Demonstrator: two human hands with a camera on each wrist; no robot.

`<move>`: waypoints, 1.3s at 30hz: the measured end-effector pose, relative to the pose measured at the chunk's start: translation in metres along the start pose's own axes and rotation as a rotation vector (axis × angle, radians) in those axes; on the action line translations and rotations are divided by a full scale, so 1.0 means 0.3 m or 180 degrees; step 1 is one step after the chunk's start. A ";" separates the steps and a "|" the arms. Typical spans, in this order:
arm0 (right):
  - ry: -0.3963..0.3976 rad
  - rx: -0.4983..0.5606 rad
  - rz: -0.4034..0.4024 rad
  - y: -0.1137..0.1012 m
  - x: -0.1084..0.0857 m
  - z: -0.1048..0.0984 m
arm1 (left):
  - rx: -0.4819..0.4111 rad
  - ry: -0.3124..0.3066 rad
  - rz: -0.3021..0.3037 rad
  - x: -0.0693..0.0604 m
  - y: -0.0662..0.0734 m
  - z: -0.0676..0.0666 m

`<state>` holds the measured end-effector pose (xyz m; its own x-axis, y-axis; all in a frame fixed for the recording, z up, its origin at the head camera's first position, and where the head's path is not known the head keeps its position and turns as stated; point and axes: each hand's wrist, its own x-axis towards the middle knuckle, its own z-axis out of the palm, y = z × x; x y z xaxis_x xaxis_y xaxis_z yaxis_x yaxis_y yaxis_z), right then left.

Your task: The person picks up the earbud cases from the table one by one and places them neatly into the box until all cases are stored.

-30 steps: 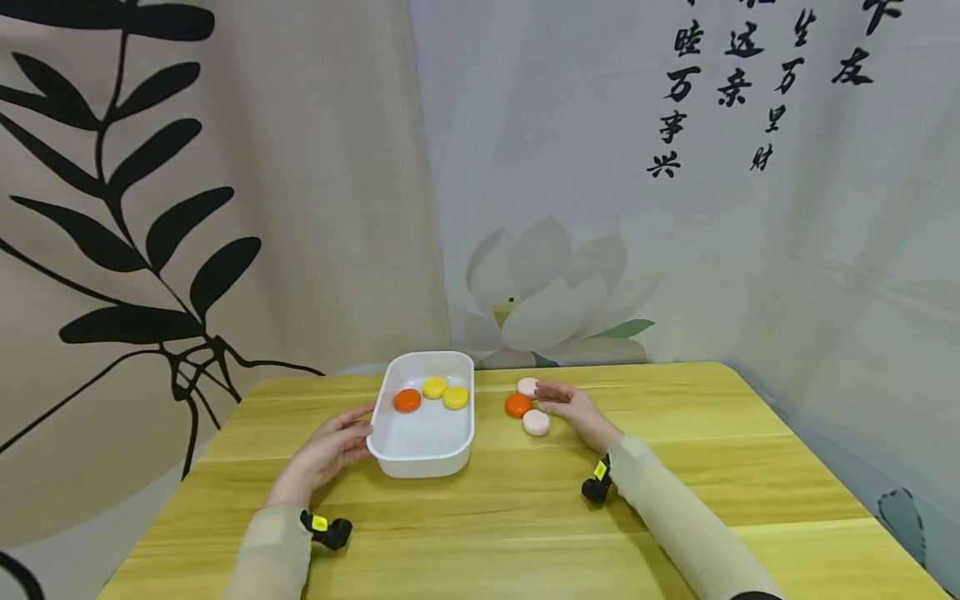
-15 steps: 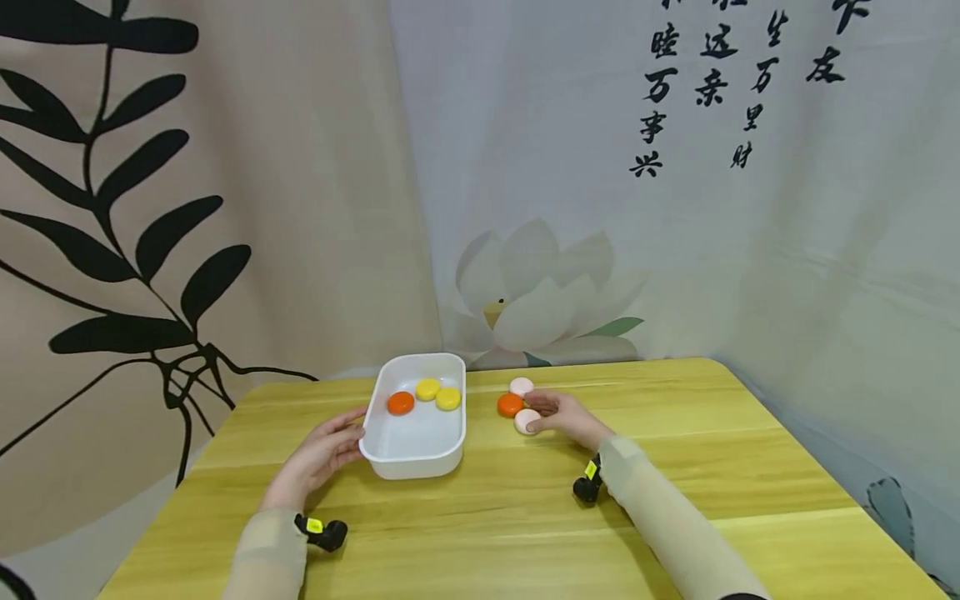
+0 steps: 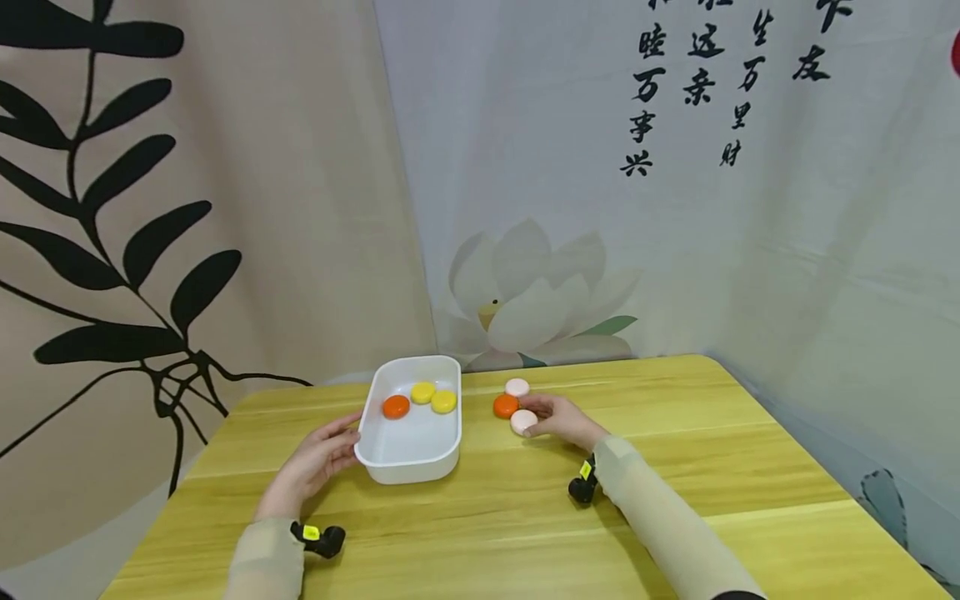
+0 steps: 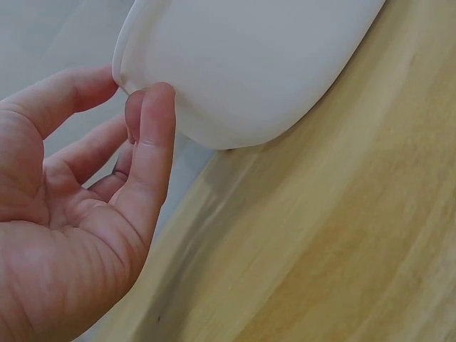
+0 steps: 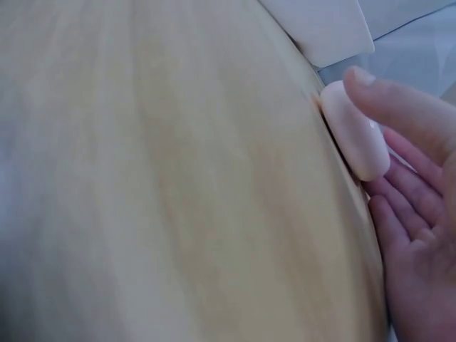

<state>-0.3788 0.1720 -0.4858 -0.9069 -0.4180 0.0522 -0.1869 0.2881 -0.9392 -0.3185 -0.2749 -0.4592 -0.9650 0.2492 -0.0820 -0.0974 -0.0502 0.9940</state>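
Note:
A white plastic box (image 3: 408,450) stands on the table, holding an orange disc (image 3: 396,407) and two yellow discs, one of them this yellow disc (image 3: 443,402). At its left side my left hand (image 3: 317,462) touches the rim with relaxed fingertips, seen closely in the left wrist view. To the right of the box, my right hand (image 3: 564,421) has thumb and fingers on either side of a pale pink disc (image 5: 356,132), pinching it at the table. An orange disc (image 3: 506,407) and a second pale pink disc (image 3: 517,387) lie just beyond these fingertips.
The wooden table (image 3: 465,542) has its far edge close behind the box and discs. A printed curtain (image 3: 540,167) hangs behind it. Each wrist wears a small black camera, such as the right wrist camera (image 3: 582,486).
My right hand has come nearer over the near pale pink disc, and its thumb and fingers have closed about it. The left hand stays at the box. The head view has shifted slightly.

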 end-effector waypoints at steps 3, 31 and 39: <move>0.0030 -0.0077 0.0008 -0.007 0.002 0.000 | -0.0069 0.0030 -0.0008 0.004 0.002 0.003; 0.0075 -0.0204 0.0067 0.011 -0.001 0.015 | -0.0108 -0.0111 0.0056 -0.003 -0.015 -0.010; 0.0101 -0.0246 0.0072 0.004 0.001 0.018 | -0.0158 -0.0083 0.0081 0.001 -0.008 -0.006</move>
<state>-0.3773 0.1675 -0.4887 -0.9226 -0.3834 0.0431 -0.1935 0.3633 -0.9114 -0.3190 -0.2763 -0.4618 -0.9606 0.2725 -0.0543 -0.0857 -0.1047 0.9908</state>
